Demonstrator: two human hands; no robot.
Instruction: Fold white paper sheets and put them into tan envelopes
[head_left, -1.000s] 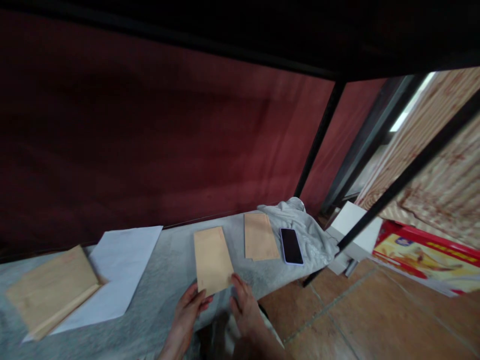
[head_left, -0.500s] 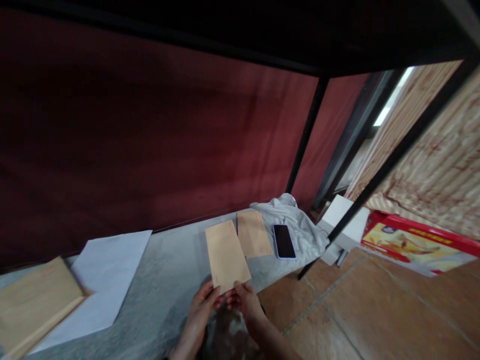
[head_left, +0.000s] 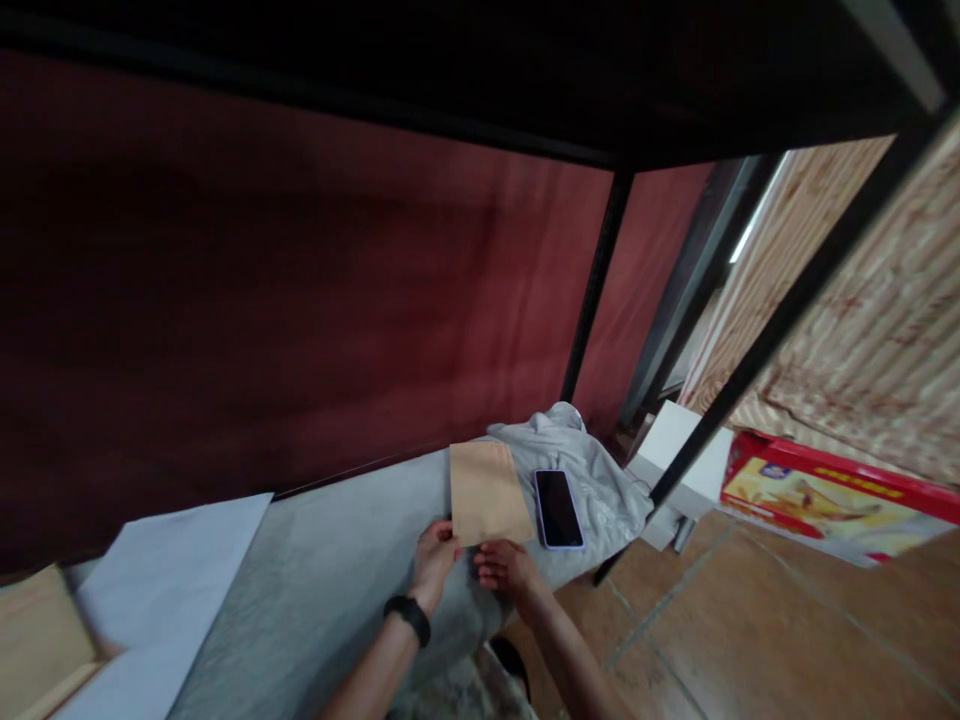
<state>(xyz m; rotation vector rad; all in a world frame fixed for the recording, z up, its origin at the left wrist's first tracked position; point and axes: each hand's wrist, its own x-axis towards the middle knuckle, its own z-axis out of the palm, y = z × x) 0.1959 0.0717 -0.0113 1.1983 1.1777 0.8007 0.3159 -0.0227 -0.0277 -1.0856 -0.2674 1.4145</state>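
My left hand (head_left: 435,548) pinches the near left corner of the brown envelope (head_left: 487,492) and my right hand (head_left: 504,566) sits at its near edge, fingers curled against it, though I cannot tell whether they grip or only touch; the envelope lies flat on the grey tabletop (head_left: 330,560), just ahead of both hands. Just right of my right hand is the phone (head_left: 559,508), on a crumpled grey cloth (head_left: 600,475); far off to my left lie a white sheet (head_left: 169,545) and a stack of brown envelopes (head_left: 37,640); I judge the envelope as good as laid down here, with only the letting go left.
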